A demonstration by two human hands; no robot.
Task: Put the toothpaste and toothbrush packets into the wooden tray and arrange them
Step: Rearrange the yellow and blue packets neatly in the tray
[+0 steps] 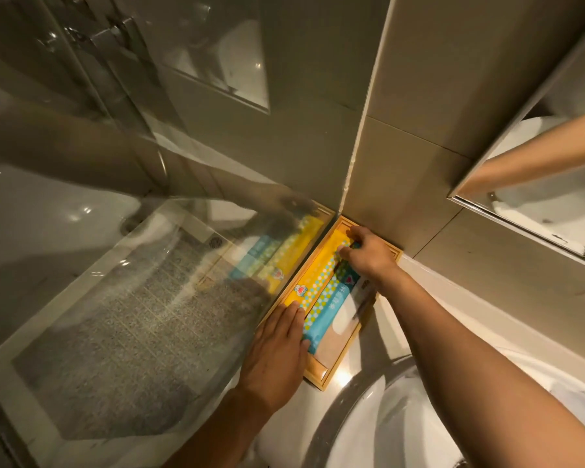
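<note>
the wooden tray [320, 378] sits in the counter's far corner against the glass panel [122, 298]. in it the yellow packet [313, 273] and the blue packet [325, 310] lie side by side, long axes running along the tray. the left hand [277, 352] lies flat, fingers together, on their near ends; the right hand [368, 253] presses curled fingertips on the far ends. a paler packet beyond the blue one is hard to make out.

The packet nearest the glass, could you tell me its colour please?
Yellow, with a dotted strip along one edge; head view shows the packet.
</note>
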